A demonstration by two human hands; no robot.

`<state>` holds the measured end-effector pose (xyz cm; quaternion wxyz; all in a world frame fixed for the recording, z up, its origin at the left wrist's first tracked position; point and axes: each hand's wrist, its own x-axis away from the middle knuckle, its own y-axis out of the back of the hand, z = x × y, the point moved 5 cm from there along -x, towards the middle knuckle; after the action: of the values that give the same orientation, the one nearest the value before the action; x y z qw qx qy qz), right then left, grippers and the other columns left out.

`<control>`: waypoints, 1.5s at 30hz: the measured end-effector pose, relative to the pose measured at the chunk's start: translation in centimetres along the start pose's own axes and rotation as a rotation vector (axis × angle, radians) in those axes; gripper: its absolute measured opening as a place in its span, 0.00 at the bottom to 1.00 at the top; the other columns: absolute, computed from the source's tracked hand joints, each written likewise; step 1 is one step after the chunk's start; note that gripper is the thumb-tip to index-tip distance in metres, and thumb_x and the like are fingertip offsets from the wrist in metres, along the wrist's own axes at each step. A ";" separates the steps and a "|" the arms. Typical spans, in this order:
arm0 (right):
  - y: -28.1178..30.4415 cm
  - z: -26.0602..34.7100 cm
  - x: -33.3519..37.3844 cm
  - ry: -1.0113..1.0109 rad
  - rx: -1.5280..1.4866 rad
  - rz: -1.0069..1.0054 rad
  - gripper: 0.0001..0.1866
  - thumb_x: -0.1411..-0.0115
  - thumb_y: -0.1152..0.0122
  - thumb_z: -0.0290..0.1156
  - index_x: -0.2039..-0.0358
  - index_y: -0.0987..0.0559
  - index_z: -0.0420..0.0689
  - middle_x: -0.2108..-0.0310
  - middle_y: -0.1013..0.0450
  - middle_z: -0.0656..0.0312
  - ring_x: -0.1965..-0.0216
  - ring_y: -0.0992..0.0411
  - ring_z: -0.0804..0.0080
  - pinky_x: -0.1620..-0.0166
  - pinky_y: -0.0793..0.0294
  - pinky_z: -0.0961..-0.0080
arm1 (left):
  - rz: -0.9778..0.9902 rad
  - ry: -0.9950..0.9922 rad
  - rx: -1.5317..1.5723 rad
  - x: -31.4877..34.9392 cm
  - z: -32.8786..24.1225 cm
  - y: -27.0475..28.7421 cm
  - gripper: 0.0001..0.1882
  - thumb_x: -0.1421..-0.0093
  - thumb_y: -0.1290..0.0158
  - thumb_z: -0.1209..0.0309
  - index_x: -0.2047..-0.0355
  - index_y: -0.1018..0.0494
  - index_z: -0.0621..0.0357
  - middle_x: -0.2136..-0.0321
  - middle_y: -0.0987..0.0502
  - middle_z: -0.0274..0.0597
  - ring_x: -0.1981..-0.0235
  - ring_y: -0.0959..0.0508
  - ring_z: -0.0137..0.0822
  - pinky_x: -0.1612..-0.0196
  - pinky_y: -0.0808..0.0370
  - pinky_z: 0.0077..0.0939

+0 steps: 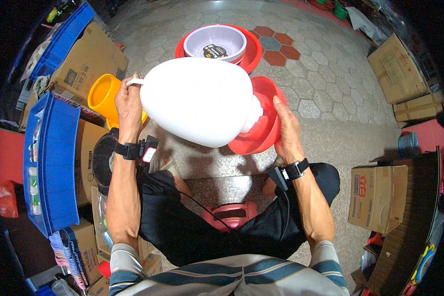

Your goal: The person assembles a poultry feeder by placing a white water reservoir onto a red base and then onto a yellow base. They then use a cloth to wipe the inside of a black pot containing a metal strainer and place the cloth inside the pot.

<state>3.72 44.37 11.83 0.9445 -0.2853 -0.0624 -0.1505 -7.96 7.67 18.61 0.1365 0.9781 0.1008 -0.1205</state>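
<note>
I saw, through the head camera, the person's left hand (pixel 128 106) at the left end of a large, smooth, white, egg-shaped plastic vessel (pixel 197 98), its thumb and fingers drawn into a narrow grip at a thin white stem; the fingertips underneath were hidden. The vessel was off the floor, above and beyond the knees, lying on its side with its narrow white neck pointing right and slightly nearer. That neck reached into a round red plastic bowl (pixel 269 118), though I could not tell whether the two were joined. The right hand (pixel 287 126) held the bowl from the right, thumb over the rim and fingers wrapped behind its wall. Each wrist wore a black strap, left (pixel 128 150) and right (pixel 297 169). Just left of the left hand I saw a round yellow plastic container (pixel 103 93); I could not tell whether they touched. On the far side, a wide red basin (pixel 254 54) held a pale lavender bowl (pixel 195 42), its dark sticker showing inside. A blue plastic crate (pixel 59 148) stood at the left, a brown cardboard box (pixel 378 195) at the right. Nearest me were black trousers (pixel 182 222) on spread legs, with a pink plastic object (pixel 238 224) partly hidden between them.
</note>
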 end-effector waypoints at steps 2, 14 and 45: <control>-0.1 0.0 0.0 -0.018 -0.001 0.017 0.32 0.35 0.35 0.45 0.39 0.29 0.36 0.44 0.26 0.55 0.47 0.26 0.68 0.42 0.26 0.68 | -0.019 -0.002 0.014 -0.1 0.1 0.0 0.14 0.27 0.50 0.63 0.55 0.23 0.61 0.69 0.24 0.31 0.68 0.28 0.21 0.65 0.30 0.18; 0.2 -0.5 -0.3 -0.080 -0.069 -0.020 0.32 0.34 0.37 0.47 0.38 0.30 0.37 0.42 0.27 0.54 0.45 0.26 0.65 0.40 0.26 0.66 | 0.049 -0.078 0.042 0.4 -1.4 -0.3 0.14 0.28 0.49 0.62 0.55 0.22 0.60 0.69 0.23 0.32 0.68 0.28 0.21 0.66 0.30 0.18; 1.2 -0.6 -0.7 -0.089 -0.066 -0.059 0.24 0.36 0.33 0.36 0.45 0.24 0.36 0.51 0.22 0.55 0.54 0.22 0.68 0.49 0.19 0.68 | 0.367 0.060 0.036 0.5 -1.8 0.9 0.13 0.36 0.38 0.60 0.66 0.23 0.56 0.74 0.24 0.28 0.73 0.28 0.20 0.67 0.31 0.17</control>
<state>3.48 45.21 10.57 0.9260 -0.3207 -0.1079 -0.1671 -6.86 7.45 20.39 0.1357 0.9855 -0.0774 -0.0660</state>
